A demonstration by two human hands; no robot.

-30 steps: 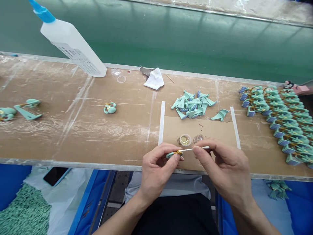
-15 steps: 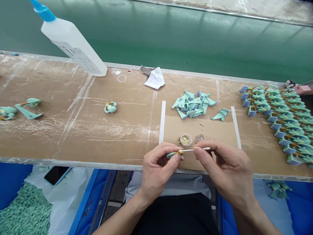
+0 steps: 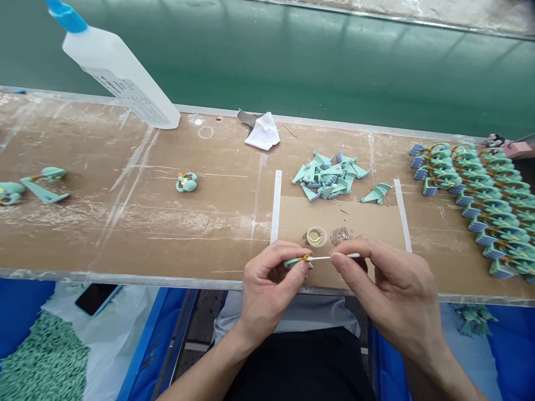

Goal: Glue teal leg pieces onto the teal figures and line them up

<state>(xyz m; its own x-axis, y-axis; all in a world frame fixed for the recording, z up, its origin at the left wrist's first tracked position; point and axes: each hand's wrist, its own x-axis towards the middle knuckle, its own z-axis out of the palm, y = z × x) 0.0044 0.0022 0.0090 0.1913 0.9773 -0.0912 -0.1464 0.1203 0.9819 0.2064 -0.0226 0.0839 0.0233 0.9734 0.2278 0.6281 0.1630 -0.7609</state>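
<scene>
Mint-green figure (image 3: 293,263) in closed grip of left hand (image 3: 270,292).
White stick (image 3: 334,258) pinched by right hand (image 3: 388,289), its tip touching orange part (image 3: 307,258), near small cup (image 3: 316,236).

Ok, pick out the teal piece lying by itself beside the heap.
That's the angled teal plastic piece just right of the heap of like pieces, next to the white strip. It lies apart, touching none of them, while the others are piled together.
</scene>
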